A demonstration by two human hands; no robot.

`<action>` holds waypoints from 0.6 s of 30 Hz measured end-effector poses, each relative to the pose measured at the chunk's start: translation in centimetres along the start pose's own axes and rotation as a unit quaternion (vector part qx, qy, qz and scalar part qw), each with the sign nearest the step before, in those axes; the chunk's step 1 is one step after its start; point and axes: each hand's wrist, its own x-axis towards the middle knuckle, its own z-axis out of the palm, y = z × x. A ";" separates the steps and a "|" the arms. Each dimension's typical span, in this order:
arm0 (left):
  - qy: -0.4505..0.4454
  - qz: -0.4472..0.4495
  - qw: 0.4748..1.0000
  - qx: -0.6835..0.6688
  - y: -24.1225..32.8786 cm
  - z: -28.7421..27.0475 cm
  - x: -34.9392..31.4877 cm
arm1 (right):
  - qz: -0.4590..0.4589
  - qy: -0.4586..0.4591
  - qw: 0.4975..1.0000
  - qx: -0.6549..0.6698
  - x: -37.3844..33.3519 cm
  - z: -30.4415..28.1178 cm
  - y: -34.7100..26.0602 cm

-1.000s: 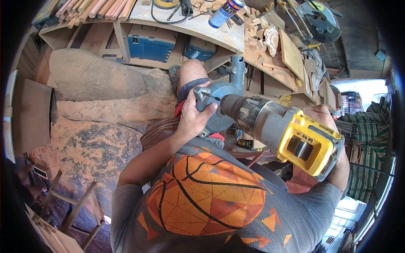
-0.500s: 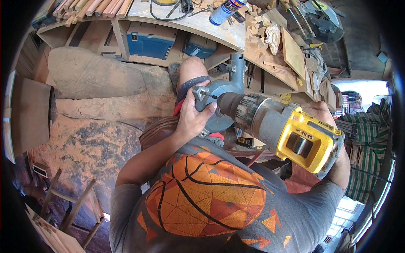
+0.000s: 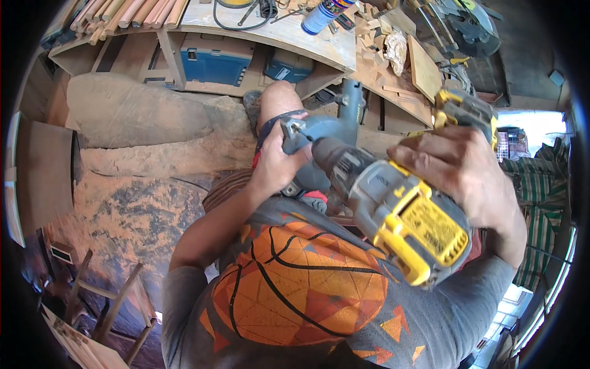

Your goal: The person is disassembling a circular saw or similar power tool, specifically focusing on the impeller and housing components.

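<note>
My right hand [image 3: 455, 166] is wrapped round the grip of a yellow and black cordless drill [image 3: 384, 190], its battery end up and to the right. The chuck points left, with a thin dark bit at its tip. That tip is close to a metal bracket on a grey round tool guard [image 3: 322, 126] with a tubular port [image 3: 350, 101]. My left hand [image 3: 279, 163] is closed on the guard's left side, by the bracket; contact between bit and bracket cannot be made out. The guard is over my lap, near a bent knee [image 3: 279, 98].
A wooden bench [image 3: 270, 37] ahead carries dowels [image 3: 132, 12], a blue can [image 3: 322, 17] and cables. Blue cases [image 3: 218, 61] sit beneath it. Offcuts and a mitre saw [image 3: 470, 27] are at the far right. Sawdust covers the floor at left; a wooden stool [image 3: 110, 298] stands there.
The drill has rolled about its length, so its grip now points up and right. My right hand has come into view on that grip. My left hand stays by the guard.
</note>
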 end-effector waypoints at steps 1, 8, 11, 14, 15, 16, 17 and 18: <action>-0.022 -0.026 0.999 0.005 0.0 0.4 0.6 | 0.040 -0.038 0.998 -0.014 -0.4 -0.9 -0.3; -0.007 -0.039 0.999 0.035 1.3 0.9 -0.1 | 0.003 0.047 0.999 0.023 -1.9 0.1 0.9; 0.006 -0.009 0.993 0.116 1.8 1.1 -0.4 | -0.030 0.053 0.998 0.016 -2.9 0.4 1.6; 0.022 -0.018 0.992 0.120 1.5 0.4 -0.2 | -0.027 0.065 0.998 0.004 -3.6 -0.3 0.8; 0.022 -0.037 0.994 0.099 1.4 0.0 0.4 | -0.010 0.078 0.997 0.011 -3.9 -0.8 0.2; 0.012 -0.038 0.994 0.100 1.4 -0.2 0.9 | 0.006 0.090 0.996 0.017 -4.1 -1.2 -0.3; 0.038 -0.072 0.995 0.059 1.4 -0.5 0.9 | -0.012 0.104 0.994 0.020 -4.1 -1.2 -0.3; 0.064 -0.106 0.992 0.016 1.4 -0.8 0.9 | -0.012 0.105 0.994 0.021 -4.4 -0.9 -0.6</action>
